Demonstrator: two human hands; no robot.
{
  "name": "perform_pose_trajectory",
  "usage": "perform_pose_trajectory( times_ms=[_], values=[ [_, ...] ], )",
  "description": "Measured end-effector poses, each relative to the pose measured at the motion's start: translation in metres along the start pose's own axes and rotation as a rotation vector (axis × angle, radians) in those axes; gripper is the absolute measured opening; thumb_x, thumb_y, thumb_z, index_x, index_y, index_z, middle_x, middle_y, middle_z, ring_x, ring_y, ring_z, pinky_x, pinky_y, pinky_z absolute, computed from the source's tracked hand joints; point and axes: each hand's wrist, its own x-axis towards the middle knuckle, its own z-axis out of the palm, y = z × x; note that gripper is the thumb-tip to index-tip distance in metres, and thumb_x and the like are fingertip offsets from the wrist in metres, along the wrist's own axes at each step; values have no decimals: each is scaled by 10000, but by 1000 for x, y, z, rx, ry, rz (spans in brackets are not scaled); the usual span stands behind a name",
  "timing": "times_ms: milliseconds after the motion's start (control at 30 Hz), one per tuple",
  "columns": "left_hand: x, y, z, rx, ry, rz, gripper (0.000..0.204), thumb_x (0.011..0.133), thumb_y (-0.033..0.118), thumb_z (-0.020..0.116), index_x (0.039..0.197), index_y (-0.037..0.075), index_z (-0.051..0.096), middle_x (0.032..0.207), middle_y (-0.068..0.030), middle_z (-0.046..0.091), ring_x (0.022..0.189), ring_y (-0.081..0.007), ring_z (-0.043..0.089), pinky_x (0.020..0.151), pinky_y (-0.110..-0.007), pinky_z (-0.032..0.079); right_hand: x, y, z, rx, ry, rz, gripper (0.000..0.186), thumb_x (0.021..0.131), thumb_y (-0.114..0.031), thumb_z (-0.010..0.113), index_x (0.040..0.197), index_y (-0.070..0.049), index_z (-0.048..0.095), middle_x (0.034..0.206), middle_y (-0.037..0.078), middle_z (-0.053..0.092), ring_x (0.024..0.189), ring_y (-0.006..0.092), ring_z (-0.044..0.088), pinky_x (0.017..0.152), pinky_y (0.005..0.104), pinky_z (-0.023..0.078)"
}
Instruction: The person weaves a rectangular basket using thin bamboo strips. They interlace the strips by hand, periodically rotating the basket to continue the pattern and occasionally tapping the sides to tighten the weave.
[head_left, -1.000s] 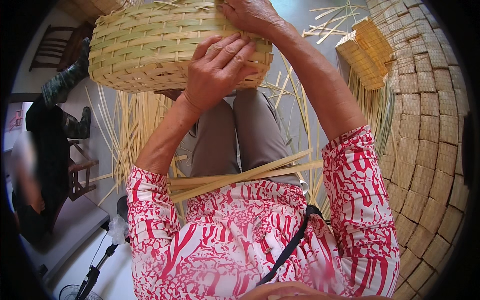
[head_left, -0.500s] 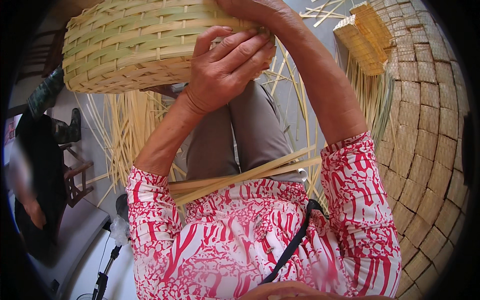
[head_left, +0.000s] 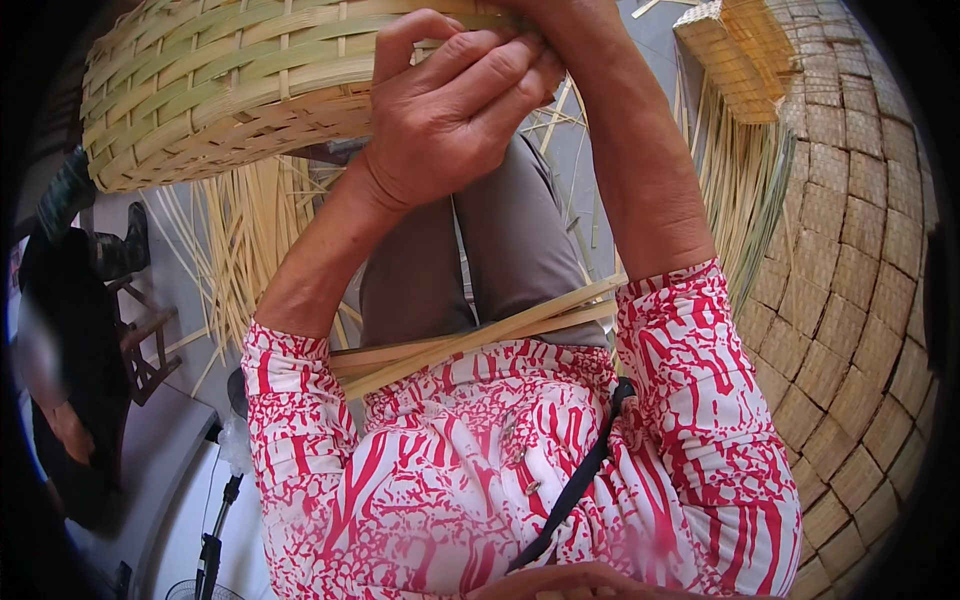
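A large woven bamboo basket (head_left: 230,80) of pale green and yellow strips is held up above my knees, at the upper left. My left hand (head_left: 455,100) is closed at the right end of its lower edge, back of the hand toward me, fingers curled over the weave. From the right my other forearm reaches up to the same end, where my right hand (head_left: 545,8) is largely cut off by the top of the picture. Its fingers do not show. Across my lap lie several flat bamboo strips (head_left: 480,335).
Loose bamboo strips (head_left: 250,235) spread over the floor beyond my left forearm, with another bundle (head_left: 745,180) to the right. A small woven box (head_left: 725,60) stands near stacked woven blocks (head_left: 850,240). A person in dark clothes (head_left: 75,360) is by a wooden stool (head_left: 150,345) at left.
The basket has shifted a little left and toward me in the picture. My right hand has slid farther out past the top edge, while my left hand keeps its grip.
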Motion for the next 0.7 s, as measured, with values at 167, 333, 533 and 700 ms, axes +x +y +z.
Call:
perform_pose_trajectory(
  times_ms=[167, 333, 533, 700],
  values=[
    [-6, -1, -5, 15, -44, -6, 200, 813, 172, 757, 1013, 155, 765, 1137, 3, 735, 941, -112, 686, 968, -365, 416, 8, 1, 8, -49, -250, 51, 369, 986, -287, 585, 1319, -137, 638, 1105, 185, 689, 991, 356, 676, 867, 480, 517],
    [-23, -3, 3, 27, -17, 3, 302, 832, 177, 717, 1132, 159, 746, 1123, 16, 706, 1040, -118, 660, 995, -384, 429, -1, -2, 4, -35, -295, 9, 580, 993, -241, 519, 1561, -301, 418, 1148, 162, 677, 1037, 365, 651, 926, 510, 476],
    [-18, -10, 0, 60, -76, 21, 361, 847, 179, 679, 1202, 212, 739, 1123, 36, 662, 1091, -124, 637, 1088, -425, 382, 40, 48, 3, 108, -589, 134, 634, 947, -352, 549, 1566, -316, 417, 1262, 214, 673, 1189, 369, 641, 1038, 505, 485],
    [-36, -39, -31, 88, -212, 57, 383, 863, 129, 659, 1236, 208, 705, 1194, -21, 656, 1200, -185, 616, 1152, -469, 353, 45, 57, -4, 192, -666, 383, 549, 985, -423, 546, 1499, -243, 482, 1225, 247, 699, 1184, 393, 652, 1035, 463, 496]
  ],
)
